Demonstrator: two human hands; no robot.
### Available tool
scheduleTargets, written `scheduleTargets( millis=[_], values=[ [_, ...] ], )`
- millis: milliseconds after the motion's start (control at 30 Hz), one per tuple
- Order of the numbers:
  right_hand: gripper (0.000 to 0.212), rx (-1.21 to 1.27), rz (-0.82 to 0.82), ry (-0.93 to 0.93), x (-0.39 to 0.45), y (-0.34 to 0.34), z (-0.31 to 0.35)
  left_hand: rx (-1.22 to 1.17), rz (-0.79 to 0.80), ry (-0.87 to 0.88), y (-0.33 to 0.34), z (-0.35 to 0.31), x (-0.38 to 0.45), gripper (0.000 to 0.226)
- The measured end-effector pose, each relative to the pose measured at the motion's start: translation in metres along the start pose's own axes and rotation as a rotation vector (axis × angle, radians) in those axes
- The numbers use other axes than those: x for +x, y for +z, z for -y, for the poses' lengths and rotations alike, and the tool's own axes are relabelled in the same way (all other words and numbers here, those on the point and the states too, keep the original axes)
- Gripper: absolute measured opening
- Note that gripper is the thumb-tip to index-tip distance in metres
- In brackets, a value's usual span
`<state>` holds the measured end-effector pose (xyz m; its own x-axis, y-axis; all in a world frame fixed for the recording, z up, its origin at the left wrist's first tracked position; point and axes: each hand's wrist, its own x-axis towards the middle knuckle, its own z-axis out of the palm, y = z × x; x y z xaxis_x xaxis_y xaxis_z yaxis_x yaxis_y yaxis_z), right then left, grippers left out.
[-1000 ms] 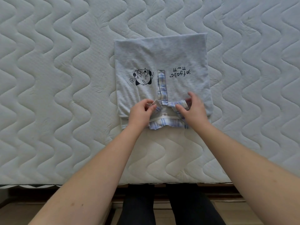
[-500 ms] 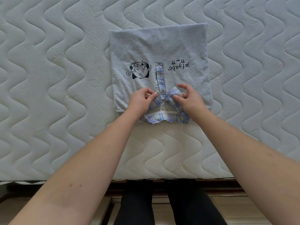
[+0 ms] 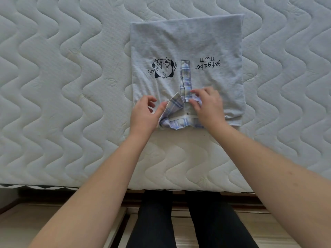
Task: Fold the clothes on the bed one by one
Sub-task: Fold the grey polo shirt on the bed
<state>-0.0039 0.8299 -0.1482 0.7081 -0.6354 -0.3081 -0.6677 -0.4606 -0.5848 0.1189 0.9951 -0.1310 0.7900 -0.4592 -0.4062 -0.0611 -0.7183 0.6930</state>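
Observation:
A light grey polo shirt (image 3: 197, 42) lies folded into a rectangle on the mattress, its back edge away from me. It has a black cartoon print, black lettering and a blue plaid placket. The plaid collar (image 3: 174, 106) is at the near edge. My left hand (image 3: 143, 115) is at the collar's left flap, thumb against the flap's edge, fingers loosely curled with nothing in them. My right hand (image 3: 209, 106) pinches the collar's right flap beside the placket and covers that flap.
The white quilted mattress (image 3: 62, 86) fills the view around the shirt. Its front edge (image 3: 89, 185) runs across below my forearms. Beneath it are wooden bed slats (image 3: 179, 230) and my legs in dark trousers (image 3: 152, 221).
My left hand has let go of the left collar flap and shifted slightly left. My right hand moved inward to the placket with the right flap. The view has shifted a little.

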Motion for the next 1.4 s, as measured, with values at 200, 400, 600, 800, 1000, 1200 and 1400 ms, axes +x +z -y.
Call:
scheduleTargets(
  millis=[200,400,600,800,1000,1200,1400],
  values=[
    [0.039,0.032,0.288,0.097,0.001,0.02,0.018,0.139,0.213,-0.064,0.001,0.021,-0.022,0.023],
    [0.019,0.175,0.229,0.158,0.023,0.015,0.026,-0.159,0.095,-0.167,0.003,0.019,-0.018,0.017],
    [0.016,0.17,0.201,0.095,0.043,0.005,0.041,-0.391,-0.004,-0.21,-0.002,0.003,-0.01,0.018],
    [0.013,0.199,0.139,0.109,0.05,0.008,0.041,-0.606,0.182,-0.474,0.002,-0.004,-0.001,0.013],
    [0.019,0.399,0.097,0.154,0.043,0.003,0.038,-0.333,0.117,-0.26,0.007,0.0,-0.002,0.02],
    [0.022,0.253,0.029,0.175,0.008,-0.013,-0.002,-0.011,-0.227,-0.084,0.011,0.004,-0.027,0.044],
    [0.036,0.041,-0.128,0.22,-0.038,-0.029,-0.039,0.191,-0.084,-0.215,0.028,0.001,-0.044,0.065]
  ],
)
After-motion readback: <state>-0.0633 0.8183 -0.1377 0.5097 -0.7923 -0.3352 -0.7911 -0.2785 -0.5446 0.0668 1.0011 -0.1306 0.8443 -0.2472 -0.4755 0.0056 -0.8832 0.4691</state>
